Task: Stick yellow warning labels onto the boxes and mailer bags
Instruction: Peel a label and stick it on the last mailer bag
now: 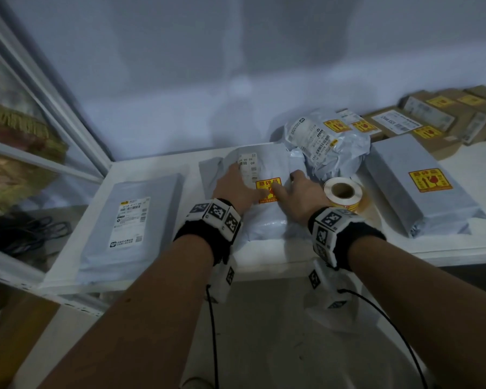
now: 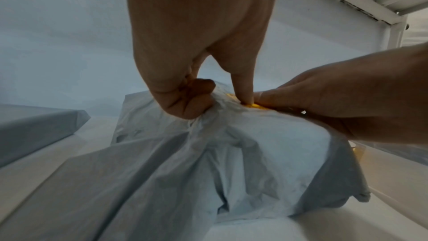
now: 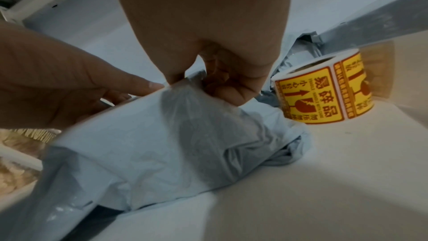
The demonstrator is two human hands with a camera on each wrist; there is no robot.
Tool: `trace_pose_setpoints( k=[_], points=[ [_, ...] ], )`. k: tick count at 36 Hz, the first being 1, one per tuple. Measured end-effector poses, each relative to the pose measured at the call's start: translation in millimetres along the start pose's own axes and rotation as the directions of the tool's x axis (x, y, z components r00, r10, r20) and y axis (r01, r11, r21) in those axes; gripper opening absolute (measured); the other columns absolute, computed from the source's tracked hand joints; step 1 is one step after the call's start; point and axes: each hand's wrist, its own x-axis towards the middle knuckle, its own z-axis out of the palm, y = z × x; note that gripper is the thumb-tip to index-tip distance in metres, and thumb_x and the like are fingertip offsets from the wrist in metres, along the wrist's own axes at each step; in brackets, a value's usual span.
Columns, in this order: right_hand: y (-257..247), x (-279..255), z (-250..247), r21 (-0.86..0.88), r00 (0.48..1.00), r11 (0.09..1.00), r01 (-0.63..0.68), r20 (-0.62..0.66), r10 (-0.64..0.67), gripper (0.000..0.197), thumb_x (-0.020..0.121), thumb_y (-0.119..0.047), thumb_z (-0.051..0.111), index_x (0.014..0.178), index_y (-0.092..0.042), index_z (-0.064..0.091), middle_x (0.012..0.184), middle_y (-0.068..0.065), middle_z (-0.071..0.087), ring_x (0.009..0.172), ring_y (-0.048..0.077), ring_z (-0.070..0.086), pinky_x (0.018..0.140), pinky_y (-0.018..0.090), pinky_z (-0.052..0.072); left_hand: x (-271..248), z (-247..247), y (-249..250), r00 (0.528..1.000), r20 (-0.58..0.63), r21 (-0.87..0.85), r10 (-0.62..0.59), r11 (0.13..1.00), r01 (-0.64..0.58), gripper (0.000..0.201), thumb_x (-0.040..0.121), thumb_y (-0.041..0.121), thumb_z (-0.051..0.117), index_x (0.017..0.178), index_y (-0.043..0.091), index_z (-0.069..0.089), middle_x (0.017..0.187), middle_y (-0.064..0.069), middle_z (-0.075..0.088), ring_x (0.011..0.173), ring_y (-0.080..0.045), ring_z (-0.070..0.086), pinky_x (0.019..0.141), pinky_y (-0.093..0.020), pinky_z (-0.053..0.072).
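A grey mailer bag (image 1: 264, 226) lies in the middle of the white table (image 1: 192, 209), with a white shipping label and a yellow warning label (image 1: 268, 183) on top. My left hand (image 1: 236, 189) rests on the bag; its fingers curl into the film (image 2: 185, 102) and its thumb presses the yellow label (image 2: 254, 106). My right hand (image 1: 300, 189) presses the same label from the right with a straight index finger, its other fingers curled (image 3: 231, 94). The roll of yellow labels (image 1: 343, 192) stands just right of my right hand, close behind it in the right wrist view (image 3: 324, 89).
A flat grey bag (image 1: 129, 226) showing only a white shipping label lies at the left. At the right lies a flat grey bag (image 1: 421, 189) with a yellow label, a crumpled labelled bag (image 1: 326, 141) sits behind, and several labelled cardboard boxes (image 1: 432, 119) line the back right. A glass partition (image 1: 40, 108) borders the left.
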Motion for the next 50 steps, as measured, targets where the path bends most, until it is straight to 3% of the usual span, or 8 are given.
trace_pose_setpoints(
  k=[4, 10, 18, 30, 35, 38, 42, 50],
  points=[
    [1.3, -7.6, -4.1, -0.004, 1.0, 1.0, 0.022, 0.016, -0.022, 0.061, 0.093, -0.054, 0.052, 0.131, -0.008, 0.042, 0.128, 0.018, 0.058, 0.118, 0.035, 0.054, 0.094, 0.038, 0.043, -4.0, -0.5, 5.3, 0.993, 0.053, 0.085, 0.105, 0.99, -0.109, 0.044, 0.084, 0.03, 0.077, 0.118, 0.012, 0.055, 0.118, -0.009, 0.065, 0.111, -0.023, 0.061, 0.098, -0.032, 0.045],
    [1.7, -14.2, -7.2, 0.0, 0.999, 1.0, 0.021, 0.031, -0.021, 0.059, 0.094, -0.052, 0.053, 0.132, -0.008, 0.043, 0.128, 0.017, 0.057, 0.117, 0.033, 0.055, 0.094, 0.036, 0.042, -3.2, 3.2, -4.8, 0.996, 0.08, 0.076, 0.026, 0.997, -0.032, 0.099, 0.08, 0.033, 0.078, 0.156, 0.012, 0.018, 0.149, -0.009, 0.044, 0.134, -0.027, 0.046, 0.109, -0.037, 0.041],
    [0.5, -15.0, -9.1, 0.153, 1.0, 0.988, -0.017, -0.021, 0.021, 0.053, 0.096, -0.049, 0.046, 0.132, -0.01, 0.048, 0.135, 0.02, 0.053, 0.127, 0.035, 0.048, 0.103, 0.039, 0.038, 0.6, -1.9, -4.8, 0.987, -0.023, 0.012, -0.159, 0.987, 0.16, 0.07, 0.094, 0.051, 0.054, 0.151, 0.015, 0.033, 0.151, -0.015, 0.04, 0.138, -0.035, 0.04, 0.115, -0.041, 0.032],
    [-8.9, -14.3, 0.4, 0.306, 0.989, 0.947, -0.097, 0.136, 0.058, 0.059, 0.098, -0.054, 0.037, 0.134, -0.008, 0.047, 0.137, 0.015, 0.054, 0.124, 0.033, 0.05, 0.106, 0.04, 0.037, 1.9, 20.3, -6.8, 0.958, 0.175, -0.195, -0.228, 0.946, 0.261, 0.065, 0.105, 0.052, 0.024, 0.132, 0.004, 0.056, 0.13, -0.016, 0.06, 0.113, -0.028, 0.056, 0.088, -0.026, 0.032],
    [-11.5, -14.5, -1.3, 0.279, 0.984, 0.955, -0.1, 0.172, 0.053, 0.06, 0.103, -0.049, 0.02, 0.134, -0.006, 0.049, 0.139, 0.023, 0.05, 0.126, 0.034, 0.047, 0.1, 0.035, 0.032, 2.5, 20.1, -10.9, 0.937, 0.237, -0.409, -0.256, 0.848, 0.336, 0.069, 0.1, 0.064, 0.022, 0.115, 0.014, 0.067, 0.122, -0.011, 0.065, 0.12, -0.028, 0.058, 0.112, -0.037, 0.037],
    [-14.0, -14.4, -0.8, 0.34, 0.987, 0.935, -0.097, 0.152, 0.047, 0.063, 0.102, -0.054, 0.015, 0.124, -0.008, 0.052, 0.136, 0.021, 0.053, 0.123, 0.033, 0.05, 0.1, 0.036, 0.033, 21.3, 31.2, -32.5, 0.929, 0.237, -0.571, -0.284, 0.733, 0.369, 0.085, 0.065, 0.088, 0.034, 0.104, 0.023, 0.071, 0.117, -0.012, 0.072, 0.114, -0.031, 0.065, 0.108, -0.049, 0.045],
    [-20.5, -16.9, -5.9, 0.457, 0.993, 0.888, -0.058, 0.119, 0.003, 0.06, 0.102, -0.051, 0.016, 0.128, -0.012, 0.052, 0.132, 0.016, 0.053, 0.123, 0.03, 0.049, 0.108, 0.039, 0.033, 5.2, 9.7, -12.2, 0.936, 0.279, -0.65, -0.215, 0.675, 0.349, 0.066, 0.093, 0.072, 0.029, 0.112, 0.025, 0.07, 0.115, -0.012, 0.073, 0.11, -0.03, 0.068, 0.104, -0.048, 0.049],
    [-22.8, -24.3, -28.4, 0.61, 0.998, 0.79, -0.056, 0.005, 0.067, 0.034, 0.103, -0.035, 0.023, 0.082, -0.019, 0.045, 0.105, 0.013, 0.055, 0.098, 0.023, 0.049, 0.092, 0.039, 0.039, 3.5, -5.0, 9.7, 0.958, 0.259, -0.753, -0.126, 0.595, 0.282, 0.068, 0.096, 0.071, 0.027, 0.121, 0.022, 0.068, 0.108, -0.012, 0.075, 0.104, -0.029, 0.071, 0.099, -0.05, 0.053]
  ],
)
